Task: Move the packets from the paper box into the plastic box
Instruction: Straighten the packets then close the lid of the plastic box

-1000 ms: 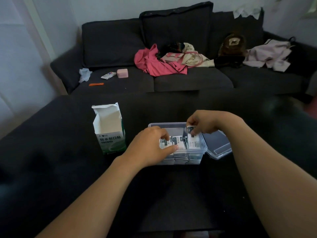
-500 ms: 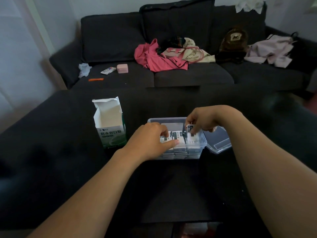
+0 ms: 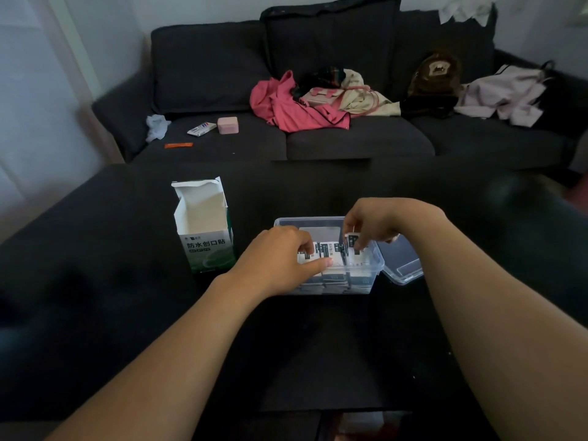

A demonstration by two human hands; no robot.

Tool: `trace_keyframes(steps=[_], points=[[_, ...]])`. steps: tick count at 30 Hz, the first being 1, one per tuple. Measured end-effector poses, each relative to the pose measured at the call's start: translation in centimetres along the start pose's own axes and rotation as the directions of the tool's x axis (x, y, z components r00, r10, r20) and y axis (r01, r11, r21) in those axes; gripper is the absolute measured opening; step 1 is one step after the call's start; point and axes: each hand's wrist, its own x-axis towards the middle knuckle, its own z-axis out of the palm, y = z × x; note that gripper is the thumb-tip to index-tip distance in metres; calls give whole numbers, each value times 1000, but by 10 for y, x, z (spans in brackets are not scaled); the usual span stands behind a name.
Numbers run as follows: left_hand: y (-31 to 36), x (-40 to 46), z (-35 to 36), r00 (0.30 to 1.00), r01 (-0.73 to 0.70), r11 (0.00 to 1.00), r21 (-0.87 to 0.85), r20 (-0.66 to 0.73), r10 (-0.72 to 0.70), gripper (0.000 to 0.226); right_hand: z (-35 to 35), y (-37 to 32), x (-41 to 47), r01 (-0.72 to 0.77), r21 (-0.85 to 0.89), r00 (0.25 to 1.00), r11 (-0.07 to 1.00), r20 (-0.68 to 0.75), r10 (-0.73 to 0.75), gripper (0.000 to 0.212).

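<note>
- Little has shifted since the earlier frames: both hands stay over the plastic box (image 3: 375, 275), and the right hand has lifted its packet slightly at the box's right end.
- Nearest, two bare forearms reach in over the dark table (image 3: 318, 361) toward the plastic box.
- Left hand (image 3: 276, 259) lies over the box's left side, fingers curled, thumb and fingertips pinching the white packets (image 3: 331, 254) that sit in a row inside.
- Right hand (image 3: 372, 222) hovers over the box's right half, fingers bent down and pinching one upright packet (image 3: 352, 242) by its top edge.
- More packets show through the box's clear front wall, stacked below the top row.
- Clear lid (image 3: 402, 262) lies just right of the plastic box, tilted against its side.
- Paper box (image 3: 203, 230) stands upright just left of the plastic box, top flaps open, white inside, green and white front with printed characters; whether any packets remain in it cannot be seen.
- Beyond the plastic box is a dark sofa (image 3: 350, 138) with a pink garment (image 3: 296, 106), a small pink case (image 3: 227, 125), a brown bag (image 3: 436, 74) and pale clothing (image 3: 502, 93).
</note>
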Motion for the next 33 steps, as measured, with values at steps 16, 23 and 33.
trace_keyframes(steps=[16,23,33], points=[[-5,0,-5,988,27,997,-67,-148,-37,18,9,-36,-18,136,34,986,990,-103,-132,30],[-7,-1,-4,991,49,997,-65,-124,-57,19,22,-41,-11,69,-53,994,996,-86,-74,58],[-5,-2,-6,990,57,996,-69,-126,-65,21,23,-37,-2,83,-69,995,994,-54,-87,63]])
